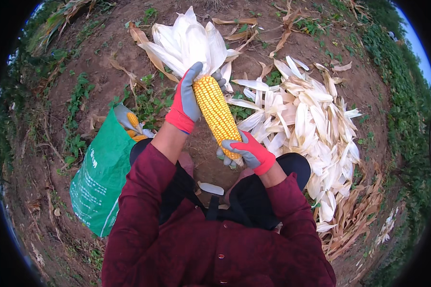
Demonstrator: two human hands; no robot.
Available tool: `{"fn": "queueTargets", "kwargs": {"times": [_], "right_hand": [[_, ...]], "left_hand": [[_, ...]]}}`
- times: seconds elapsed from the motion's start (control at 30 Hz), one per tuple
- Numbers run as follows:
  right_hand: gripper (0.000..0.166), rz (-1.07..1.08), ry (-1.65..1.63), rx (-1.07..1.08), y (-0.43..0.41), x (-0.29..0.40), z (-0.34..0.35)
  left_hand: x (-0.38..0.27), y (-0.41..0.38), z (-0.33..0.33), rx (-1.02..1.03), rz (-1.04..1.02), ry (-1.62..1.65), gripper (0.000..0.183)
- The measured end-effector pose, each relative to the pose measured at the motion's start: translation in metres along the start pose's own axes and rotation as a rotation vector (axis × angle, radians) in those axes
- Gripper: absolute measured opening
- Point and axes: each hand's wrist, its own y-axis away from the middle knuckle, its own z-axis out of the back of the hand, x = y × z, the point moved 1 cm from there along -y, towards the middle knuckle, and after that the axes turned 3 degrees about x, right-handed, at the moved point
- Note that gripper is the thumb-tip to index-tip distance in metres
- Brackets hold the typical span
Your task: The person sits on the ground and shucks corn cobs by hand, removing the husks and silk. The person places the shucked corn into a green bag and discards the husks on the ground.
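An ear of yellow corn (215,111) is held in front of me between both gloved hands. Its pale husk leaves (192,43) are peeled back and fan out at the far end. My left hand (188,95), in a red and grey work glove, grips the base where husk and kernels meet; some of its fingers are hidden behind the ear. Around the near tip is my right hand (249,150), gloved alike, with its thumb over the kernels and fingers beneath.
To the left stands a green woven sack (100,175) bearing writing, with several corn ears (133,120) at its mouth. A large heap of stripped husks (316,125) lies on the right. One loose husk leaf (211,188) rests between my feet. Green weeds (79,97) grow in the brown soil.
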Motion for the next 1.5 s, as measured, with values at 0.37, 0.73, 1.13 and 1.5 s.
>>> {"fn": "queueTargets", "kwargs": {"times": [0.37,0.73,1.13,1.5], "right_hand": [[0.047,-0.021,-0.142,0.059,0.023,-0.053,-0.002],[0.062,0.399,0.564,-0.578,-0.009,-0.057,0.029],[0.058,-0.111,1.540,0.236,-0.052,-0.201,0.027],[0.047,-0.616,1.066,0.423,-0.065,-0.332,0.039]], "left_hand": [[-0.066,-0.005,0.055,-0.244,-0.433,-0.194,0.044],[0.058,0.021,0.008,0.062,0.146,-0.510,0.048],[-0.047,0.030,0.017,-0.089,-0.633,-1.243,0.034],[-0.101,0.034,0.037,-0.251,-0.987,-0.978,0.034]]}}
